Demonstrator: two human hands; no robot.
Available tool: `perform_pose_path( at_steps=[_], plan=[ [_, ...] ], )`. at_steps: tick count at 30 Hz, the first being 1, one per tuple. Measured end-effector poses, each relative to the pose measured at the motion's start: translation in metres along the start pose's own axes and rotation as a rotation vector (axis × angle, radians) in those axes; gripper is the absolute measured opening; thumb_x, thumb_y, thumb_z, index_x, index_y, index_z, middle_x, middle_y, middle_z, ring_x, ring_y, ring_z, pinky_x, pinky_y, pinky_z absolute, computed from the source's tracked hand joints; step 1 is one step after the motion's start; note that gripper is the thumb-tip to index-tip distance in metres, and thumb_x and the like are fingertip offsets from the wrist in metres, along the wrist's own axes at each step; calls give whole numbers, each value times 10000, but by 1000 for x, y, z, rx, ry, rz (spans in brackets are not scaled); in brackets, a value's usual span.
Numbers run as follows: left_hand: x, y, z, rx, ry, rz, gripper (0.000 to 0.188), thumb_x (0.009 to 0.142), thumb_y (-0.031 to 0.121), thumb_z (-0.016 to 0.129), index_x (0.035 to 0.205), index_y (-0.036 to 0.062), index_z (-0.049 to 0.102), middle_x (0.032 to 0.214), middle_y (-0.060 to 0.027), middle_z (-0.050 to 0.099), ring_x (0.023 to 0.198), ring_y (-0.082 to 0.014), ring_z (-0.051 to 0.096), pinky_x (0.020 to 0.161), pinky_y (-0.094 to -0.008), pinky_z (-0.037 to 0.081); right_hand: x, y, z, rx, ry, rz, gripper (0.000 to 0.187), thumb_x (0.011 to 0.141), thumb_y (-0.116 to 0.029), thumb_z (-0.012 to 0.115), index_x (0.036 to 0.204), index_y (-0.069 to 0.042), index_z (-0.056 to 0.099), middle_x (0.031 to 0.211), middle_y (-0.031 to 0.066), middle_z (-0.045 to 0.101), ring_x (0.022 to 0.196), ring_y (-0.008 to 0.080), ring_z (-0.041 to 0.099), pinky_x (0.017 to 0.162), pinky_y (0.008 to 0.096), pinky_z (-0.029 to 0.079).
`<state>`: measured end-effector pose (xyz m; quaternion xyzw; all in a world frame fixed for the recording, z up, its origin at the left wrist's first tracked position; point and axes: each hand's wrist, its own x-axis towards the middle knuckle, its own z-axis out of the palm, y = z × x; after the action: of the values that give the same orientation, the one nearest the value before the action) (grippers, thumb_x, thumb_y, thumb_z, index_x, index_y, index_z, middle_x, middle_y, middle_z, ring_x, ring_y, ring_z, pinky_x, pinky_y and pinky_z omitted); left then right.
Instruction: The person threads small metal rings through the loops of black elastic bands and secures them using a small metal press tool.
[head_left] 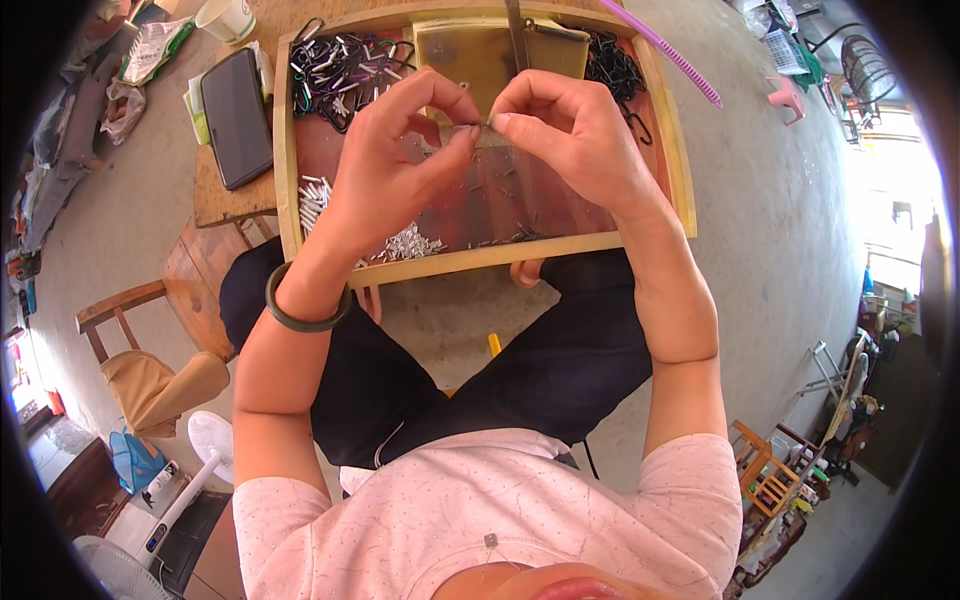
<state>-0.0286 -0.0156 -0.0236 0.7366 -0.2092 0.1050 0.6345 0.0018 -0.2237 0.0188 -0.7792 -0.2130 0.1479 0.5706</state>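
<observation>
Over the middle of a wooden-rimmed tray (480, 262), my left hand (400, 145) and my right hand (575, 130) meet with their fingertips almost touching. Each one pinches thumb against forefinger. What lies between the fingertips is too small to name. Just beyond them stands a brass-coloured metal plate (455, 60) with a dark upright bar (516, 35). Dark cords with silver tips (345, 65) are heaped at the tray's far left, and black cord loops (612, 70) at its far right. Small silver tubes (410, 243) lie in a pile near the front rim.
Left of the tray, a black phone (237, 118) rests on the wooden table (235, 200), with a paper cup (226, 18) behind it. A purple ridged strip (670, 55) sticks out at the far right. A wooden chair (200, 275) and a white fan (210, 445) stand to the left.
</observation>
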Motion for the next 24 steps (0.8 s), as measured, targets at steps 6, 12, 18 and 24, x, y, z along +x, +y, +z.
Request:
perform_pose_path(
  at_steps=[6,12,18,24],
  plan=[
    [3,11,-3,357,31,211,120,824,-23,763,906,29,692,867,-39,644,731,-164,614,573,-270,461,1,0,2,-25,17,15,155,907,-131,696,944,16,730,789,7,694,789,68,632,739,253,509],
    [0,12,-6,42,-36,78,161,819,-54,765,945,31,713,886,-39,648,745,-163,628,564,-270,466,0,-2,-4,268,-163,95,77,931,-78,676,959,-12,703,874,-36,651,808,29,567,751,213,450],
    [5,21,-14,145,-83,90,147,852,-43,747,981,19,711,921,-47,666,712,-153,639,581,-272,493,1,5,-4,256,-146,79,68,933,-78,657,945,-17,683,850,-43,626,786,29,548,722,214,435],
    [0,23,-5,383,-12,98,127,883,-10,735,1004,20,710,922,-51,690,655,-143,648,597,-275,506,7,7,0,107,-81,105,103,933,-75,664,1005,-3,679,861,-26,637,779,54,556,723,229,455]
  ],
)
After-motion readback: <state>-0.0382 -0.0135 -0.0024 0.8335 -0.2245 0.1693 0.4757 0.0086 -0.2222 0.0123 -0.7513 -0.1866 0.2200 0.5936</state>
